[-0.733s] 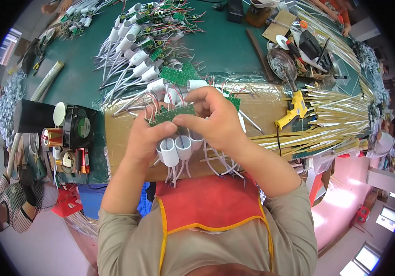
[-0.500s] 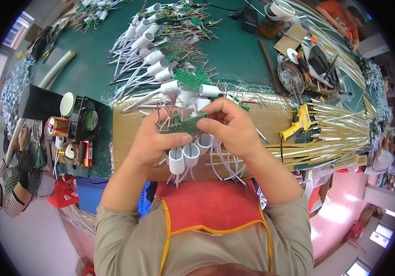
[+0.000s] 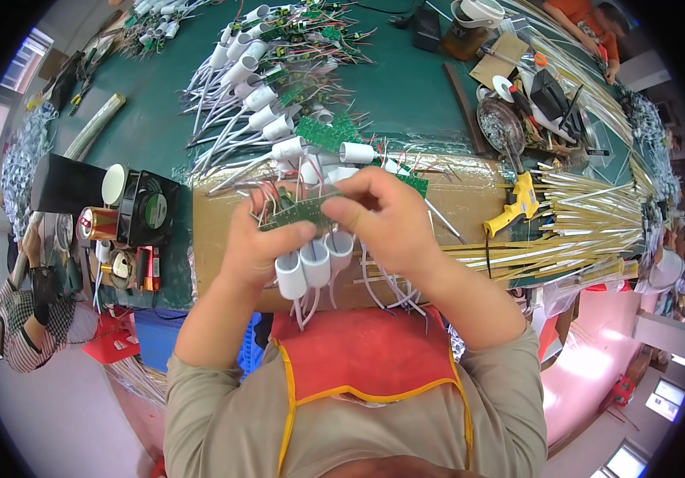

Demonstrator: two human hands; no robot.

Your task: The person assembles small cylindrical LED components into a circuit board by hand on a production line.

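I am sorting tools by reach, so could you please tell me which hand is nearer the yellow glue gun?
Right. The right hand is beside the yellow glue gun; the left hand lies beyond it.

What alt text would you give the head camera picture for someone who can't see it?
Both hands, left hand and right hand, hold a small green circuit board with white plastic sockets hanging below, over a cardboard-covered bench. A yellow glue gun lies to the right.

Bright, even daylight; sharp centre, fisheye-bent edges.

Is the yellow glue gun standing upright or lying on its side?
Lying on its side: the yellow glue gun rests flat on the brown cardboard.
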